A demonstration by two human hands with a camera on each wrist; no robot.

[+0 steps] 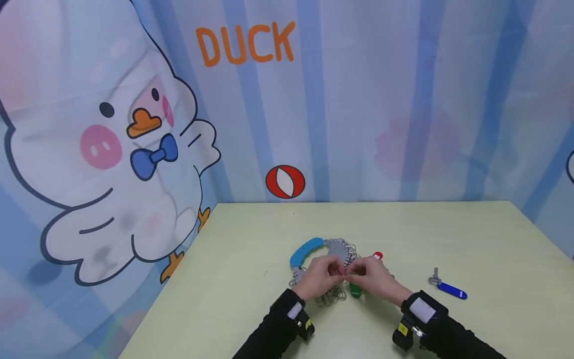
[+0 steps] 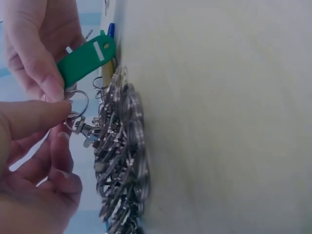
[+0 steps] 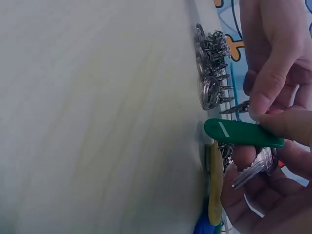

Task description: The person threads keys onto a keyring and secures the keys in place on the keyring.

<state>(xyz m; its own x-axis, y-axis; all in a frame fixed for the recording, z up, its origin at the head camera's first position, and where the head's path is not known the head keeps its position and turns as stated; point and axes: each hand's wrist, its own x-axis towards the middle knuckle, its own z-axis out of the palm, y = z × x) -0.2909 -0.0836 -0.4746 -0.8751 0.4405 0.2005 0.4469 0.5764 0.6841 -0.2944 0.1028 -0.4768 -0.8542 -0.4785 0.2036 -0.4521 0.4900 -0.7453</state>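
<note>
Head and left-wrist views: left hand, over the round blue-and-grey carrier's near edge, pinches thin silver metal ring; right hand, by carrier's near right, grips green oblong plastic tag. Likely best: steady pinches, ring's opening uncovered.

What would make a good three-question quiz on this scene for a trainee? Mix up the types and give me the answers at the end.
1. Multiple choice: what colour is the tag in the right hand?
A. Red
B. Green
C. Yellow

2. True or false: the blue tag lies on the table, farther right than that hand.

3. Fill in the blank: the orange word printed on the backdrop is ____.

Key:
1. B, the green tag.
2. True.
3. DUCK.
</note>
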